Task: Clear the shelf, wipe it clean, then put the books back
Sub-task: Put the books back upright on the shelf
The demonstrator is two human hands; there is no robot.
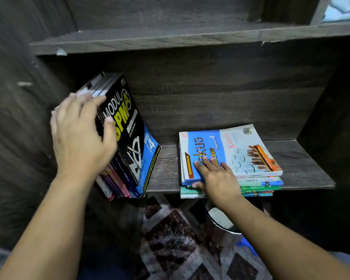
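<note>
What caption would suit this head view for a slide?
Left hand grips leaning books while right hand rests on a flat stack on the shelf.

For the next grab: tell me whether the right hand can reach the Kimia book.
Probably yes. The right hand rests on the blue book right beside the Kimia book, whose cover lies bare.
</note>
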